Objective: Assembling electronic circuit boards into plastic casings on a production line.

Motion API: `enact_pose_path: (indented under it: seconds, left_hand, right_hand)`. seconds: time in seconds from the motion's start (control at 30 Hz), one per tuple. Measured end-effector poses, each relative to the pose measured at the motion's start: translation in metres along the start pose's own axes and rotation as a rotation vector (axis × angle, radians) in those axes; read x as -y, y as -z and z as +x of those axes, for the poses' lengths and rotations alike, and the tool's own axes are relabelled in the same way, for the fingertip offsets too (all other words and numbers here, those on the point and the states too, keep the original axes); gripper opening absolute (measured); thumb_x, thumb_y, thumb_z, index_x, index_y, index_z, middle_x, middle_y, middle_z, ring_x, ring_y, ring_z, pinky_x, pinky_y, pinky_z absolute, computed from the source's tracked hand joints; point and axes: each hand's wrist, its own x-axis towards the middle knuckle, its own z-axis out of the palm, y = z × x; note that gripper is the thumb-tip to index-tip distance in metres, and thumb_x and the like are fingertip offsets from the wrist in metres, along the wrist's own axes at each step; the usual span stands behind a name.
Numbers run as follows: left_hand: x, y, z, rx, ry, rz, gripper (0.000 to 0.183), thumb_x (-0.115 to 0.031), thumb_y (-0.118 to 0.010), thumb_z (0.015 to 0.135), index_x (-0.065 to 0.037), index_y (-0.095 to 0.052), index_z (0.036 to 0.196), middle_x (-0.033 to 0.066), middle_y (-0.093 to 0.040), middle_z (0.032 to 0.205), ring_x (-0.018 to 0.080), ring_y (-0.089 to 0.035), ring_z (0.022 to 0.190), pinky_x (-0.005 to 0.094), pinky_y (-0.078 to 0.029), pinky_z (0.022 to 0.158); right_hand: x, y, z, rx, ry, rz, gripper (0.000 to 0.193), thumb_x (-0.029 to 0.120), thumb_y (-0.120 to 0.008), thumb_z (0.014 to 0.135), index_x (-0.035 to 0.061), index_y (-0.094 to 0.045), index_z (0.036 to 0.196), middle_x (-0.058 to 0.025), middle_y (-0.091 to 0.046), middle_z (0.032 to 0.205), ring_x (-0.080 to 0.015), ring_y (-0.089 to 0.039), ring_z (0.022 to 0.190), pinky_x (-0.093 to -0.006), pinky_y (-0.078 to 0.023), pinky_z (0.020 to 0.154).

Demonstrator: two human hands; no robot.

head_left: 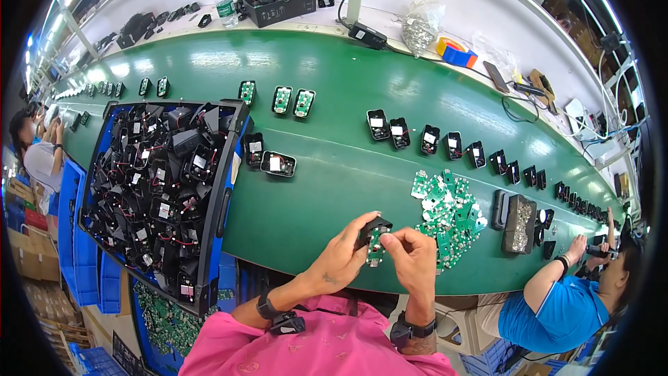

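My left hand [339, 255] grips a small black plastic housing [362, 236] above the near edge of the green table. A narrow green circuit board [376, 252] lies against the housing, and my right hand [415, 256] pinches it between thumb and fingers. My fingers hide part of both pieces, so how far the board sits inside cannot be told. Just right of my right hand spreads a loose pile of green circuit boards [451, 217]. Beyond my hands, two open black housings [278, 164] with white blocks inside stand on the table.
Left of me stands a blue-black crate [224, 198] heaped with wired black housings. Several housings [430, 139] line the green table [327, 198]. A box of small metal parts [519, 224] is at right, near a person in a blue shirt [565, 306]. Another person [43, 160] sits far left.
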Motion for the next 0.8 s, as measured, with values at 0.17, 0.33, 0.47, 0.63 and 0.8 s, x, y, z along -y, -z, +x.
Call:
enact_pose_path:
  seconds: [0.17,0.33,0.47,0.63,0.8]
  left_hand:
    - [-0.012,0.009,0.002,0.098,0.134,-0.354,0.052,-0.004,-0.051,0.096,-0.001,-0.034,0.145,0.0155,-0.058,0.116,0.0131,-0.064,0.082,0.0307,-0.055,0.071]
    - [-0.004,0.006,0.003,0.039,0.246,-0.279,0.044,-0.007,-0.045,0.1,-0.002,-0.034,0.142,0.0134,-0.057,0.121,0.0143,-0.066,0.079,0.0218,-0.049,0.056]
    - [0.001,0.002,0.004,-0.008,0.261,-0.397,0.041,-0.01,-0.043,0.101,0.0,-0.035,0.141,0.0147,-0.057,0.119,0.0147,-0.066,0.075,0.0241,-0.052,0.055]
    - [-0.009,0.008,0.005,0.043,0.292,-0.351,0.043,-0.007,-0.042,0.101,-0.002,-0.035,0.143,0.0146,-0.059,0.116,0.0151,-0.066,0.068,0.0254,-0.052,0.052]
    - [-0.003,0.009,0.007,0.069,0.301,-0.198,0.044,-0.004,-0.042,0.1,-0.002,-0.038,0.143,0.0135,-0.062,0.11,0.0144,-0.065,0.06,0.0253,-0.051,0.048]
  right_hand:
    - [0.003,-0.006,0.001,-0.024,0.034,-0.068,0.022,0.016,-0.076,0.087,-0.0025,-0.069,0.078,-0.0048,-0.059,0.059,-0.0088,-0.05,0.053,-0.027,-0.04,0.049]
    - [-0.002,-0.014,0.002,-0.065,0.099,-0.259,0.021,0.016,-0.076,0.087,-0.0022,-0.069,0.08,-0.0063,-0.06,0.062,-0.0101,-0.051,0.052,-0.0272,-0.041,0.049]
    - [-0.006,-0.024,0.0,-0.05,0.015,0.002,0.017,0.014,-0.07,0.091,-0.0025,-0.069,0.096,-0.0094,-0.066,0.071,-0.0122,-0.058,0.056,-0.028,-0.045,0.052]
    - [-0.006,-0.02,-0.001,-0.017,0.134,-0.09,0.021,0.013,-0.064,0.096,-0.0027,-0.067,0.109,-0.0121,-0.07,0.079,-0.0158,-0.067,0.065,-0.0302,-0.051,0.058]
    - [-0.016,-0.028,-0.001,-0.043,0.233,-0.114,0.027,0.013,-0.061,0.097,-0.0008,-0.061,0.12,-0.0142,-0.071,0.082,-0.0176,-0.067,0.065,-0.0314,-0.052,0.06]
